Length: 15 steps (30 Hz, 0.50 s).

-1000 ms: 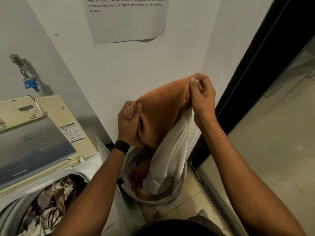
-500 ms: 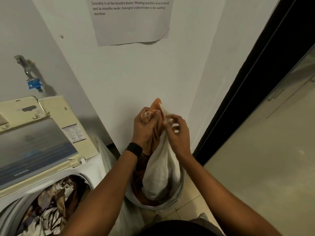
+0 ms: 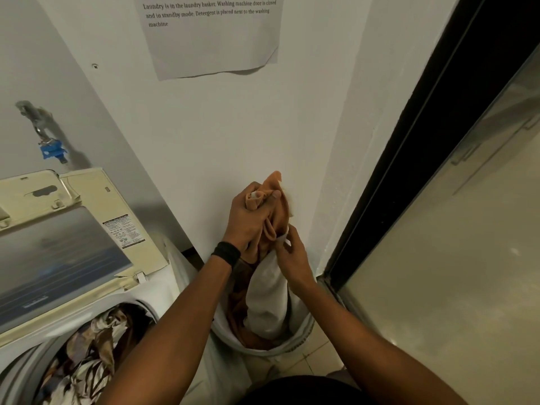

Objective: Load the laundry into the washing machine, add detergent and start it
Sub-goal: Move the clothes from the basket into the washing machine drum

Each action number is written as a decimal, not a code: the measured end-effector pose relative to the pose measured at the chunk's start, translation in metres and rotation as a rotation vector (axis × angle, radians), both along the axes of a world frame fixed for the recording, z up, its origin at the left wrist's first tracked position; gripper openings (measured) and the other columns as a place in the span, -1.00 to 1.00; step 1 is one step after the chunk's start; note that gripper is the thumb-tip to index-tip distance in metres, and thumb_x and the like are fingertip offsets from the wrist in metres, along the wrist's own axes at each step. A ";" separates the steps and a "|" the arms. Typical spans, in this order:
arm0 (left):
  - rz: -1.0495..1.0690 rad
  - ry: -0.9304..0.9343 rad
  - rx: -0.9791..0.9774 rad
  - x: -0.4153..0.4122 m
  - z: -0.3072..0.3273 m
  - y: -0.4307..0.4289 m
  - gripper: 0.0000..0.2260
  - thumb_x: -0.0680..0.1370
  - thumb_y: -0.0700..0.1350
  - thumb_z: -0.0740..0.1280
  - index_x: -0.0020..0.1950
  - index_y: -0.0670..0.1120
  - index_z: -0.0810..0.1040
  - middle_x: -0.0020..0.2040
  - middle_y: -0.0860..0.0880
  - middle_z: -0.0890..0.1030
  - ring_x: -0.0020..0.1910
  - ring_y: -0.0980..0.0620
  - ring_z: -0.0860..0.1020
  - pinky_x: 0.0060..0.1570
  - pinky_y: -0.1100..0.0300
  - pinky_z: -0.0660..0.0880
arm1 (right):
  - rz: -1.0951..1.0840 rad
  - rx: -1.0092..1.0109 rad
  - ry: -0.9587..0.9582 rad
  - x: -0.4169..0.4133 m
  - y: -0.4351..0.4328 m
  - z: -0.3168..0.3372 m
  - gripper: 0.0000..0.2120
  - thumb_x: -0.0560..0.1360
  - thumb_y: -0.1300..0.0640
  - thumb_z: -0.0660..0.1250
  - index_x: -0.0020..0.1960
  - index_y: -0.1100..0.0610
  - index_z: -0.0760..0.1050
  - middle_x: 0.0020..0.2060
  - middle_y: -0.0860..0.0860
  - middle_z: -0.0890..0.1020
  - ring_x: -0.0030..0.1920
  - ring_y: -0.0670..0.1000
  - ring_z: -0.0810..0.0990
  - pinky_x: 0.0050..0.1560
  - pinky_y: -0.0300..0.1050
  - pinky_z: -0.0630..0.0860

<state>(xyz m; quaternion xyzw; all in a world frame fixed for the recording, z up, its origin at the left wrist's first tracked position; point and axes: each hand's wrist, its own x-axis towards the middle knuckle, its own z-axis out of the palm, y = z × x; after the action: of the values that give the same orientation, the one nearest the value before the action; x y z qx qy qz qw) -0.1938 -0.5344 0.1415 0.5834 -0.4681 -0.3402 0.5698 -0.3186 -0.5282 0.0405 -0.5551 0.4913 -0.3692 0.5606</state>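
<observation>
An orange cloth (image 3: 277, 226) hangs bunched above the white laundry basket (image 3: 295, 343) on the floor by the wall. My left hand (image 3: 248, 220) is shut on its top corner. Just below, my right hand (image 3: 292, 258) pinches a white cloth (image 3: 267, 299) that hangs down into the basket beside the orange one. At lower left the top-loading washing machine (image 3: 152, 290) stands with its lid (image 3: 58, 252) raised. Patterned brown and white laundry (image 3: 87, 355) lies in its drum.
A paper note (image 3: 210, 33) is taped to the wall above. A tap with a blue fitting (image 3: 49, 150) sticks out of the wall behind the machine. A dark door frame (image 3: 409, 159) and a glass panel (image 3: 455, 258) close off the right side.
The orange cloth was spread wide between both hands. My right hand has dropped down and toward the left hand, so the cloth is now gathered, and it grips the white cloth.
</observation>
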 end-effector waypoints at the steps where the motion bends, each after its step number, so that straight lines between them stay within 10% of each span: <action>1: 0.000 0.000 0.000 0.002 0.000 0.000 -0.76 0.60 -0.07 0.44 -0.13 -0.20 0.49 -0.26 -0.05 0.52 -0.28 0.08 0.49 -0.22 0.28 0.49 | -0.021 0.022 -0.019 0.001 0.000 -0.002 -0.78 0.72 -0.01 0.18 0.33 -0.12 0.46 0.14 -0.24 0.61 0.13 -0.25 0.60 0.19 -0.25 0.54; 5: 0.077 0.000 -0.008 0.012 -0.001 0.001 -0.70 0.60 -0.06 0.46 -0.22 -0.09 0.41 -0.33 0.03 0.45 -0.31 0.08 0.41 -0.27 0.23 0.42 | -0.121 0.203 -0.129 -0.004 0.000 0.004 -0.79 0.72 -0.01 0.16 0.15 0.03 0.54 0.05 -0.02 0.66 0.14 0.04 0.64 0.26 0.20 0.59; 9: 0.192 -0.032 -0.045 0.024 -0.002 0.005 -0.65 0.61 -0.10 0.44 -0.26 -0.04 0.33 -0.37 0.14 0.38 -0.35 0.17 0.35 -0.30 0.33 0.36 | -0.069 0.179 -0.031 -0.020 0.008 0.038 -0.76 0.74 -0.01 0.07 0.14 0.07 0.47 -0.03 0.04 0.59 -0.07 0.01 0.60 -0.14 -0.24 0.58; 15: 0.268 -0.086 -0.144 0.042 0.013 0.013 -0.66 0.62 -0.13 0.43 -0.26 -0.03 0.34 -0.34 0.09 0.40 -0.34 0.19 0.37 -0.26 0.33 0.36 | 0.313 -0.357 0.321 -0.061 -0.021 0.138 -0.58 0.49 -0.16 0.49 0.21 -0.09 0.37 -0.08 -0.08 0.59 -0.23 -0.14 0.63 -0.29 -0.29 0.55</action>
<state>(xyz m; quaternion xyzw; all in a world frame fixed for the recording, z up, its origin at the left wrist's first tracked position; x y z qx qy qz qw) -0.1514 -0.5217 0.1546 0.6125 -0.4331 -0.2015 0.6298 -0.3792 -0.5492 0.1782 -0.7652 0.4094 -0.2664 0.4194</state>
